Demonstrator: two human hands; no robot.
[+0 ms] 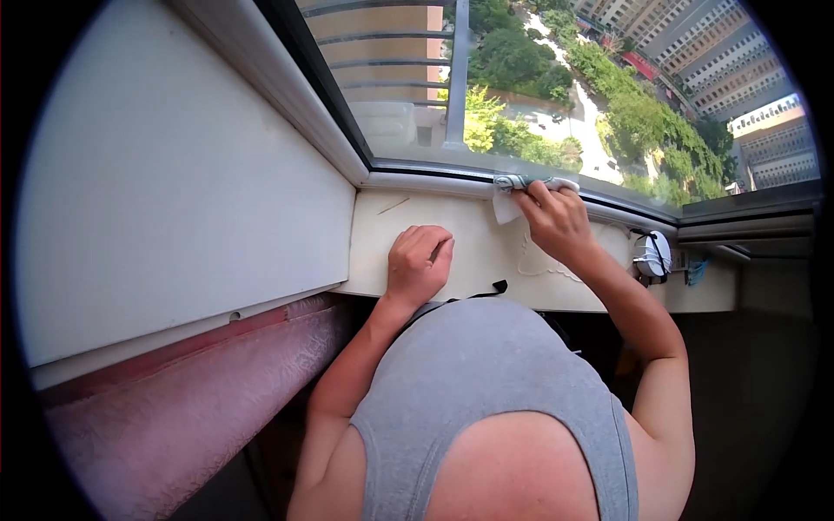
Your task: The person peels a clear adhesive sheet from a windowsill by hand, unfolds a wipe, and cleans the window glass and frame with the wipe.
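My right hand (556, 217) grips a white cloth (506, 207) with dark green marks. It presses the cloth against the lower window frame (426, 181), and a corner of the cloth hangs over the edge of the sill. My left hand (420, 265) rests on the pale windowsill (473, 234), curled into a loose fist with no object visible in it. Beside my right forearm, a thin white cord (526, 260) lies in a loose curve, partly hidden by the arm.
A thin stick (393, 206) lies near the sill's left end. At the right stand a white round object with black straps (653, 253) and a small blue item (696, 271). A black tab (499, 286) sits by the front edge. White panel (191, 174) borders the left.
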